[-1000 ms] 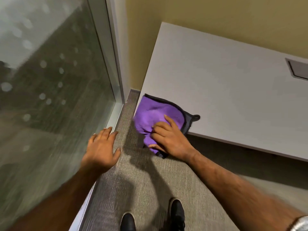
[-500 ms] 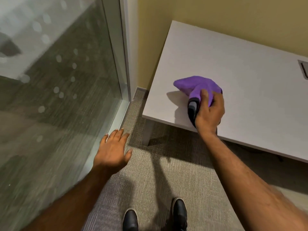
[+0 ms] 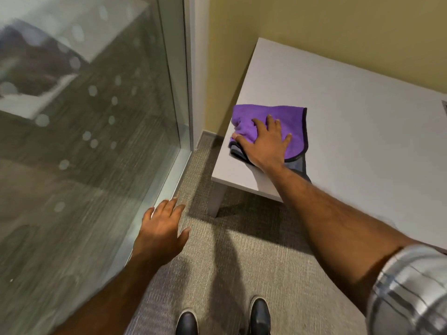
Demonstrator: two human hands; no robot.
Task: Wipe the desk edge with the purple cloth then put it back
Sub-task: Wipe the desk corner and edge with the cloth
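Observation:
The purple cloth (image 3: 287, 122), purple with a dark border and a grey underside, lies spread on the white desk (image 3: 362, 131) near its left front corner. My right hand (image 3: 264, 143) rests flat on the cloth with fingers spread, palm pressing down; the thumb reaches the cloth's left edge. My left hand (image 3: 162, 233) hovers over the carpet beside the glass wall, fingers apart and holding nothing.
A glass partition (image 3: 96, 141) with a metal frame runs along the left. A yellow wall (image 3: 314, 32) stands behind the desk. A white desk leg (image 3: 217, 199) drops from the corner. Grey carpet (image 3: 229, 274) lies below, with my two dark shoes (image 3: 258, 317) at the bottom.
My right hand carried the bunched cloth from the desk's front corner up onto the desktop. Now the cloth lies flattened under my open palm. My left hand stayed low by the glass.

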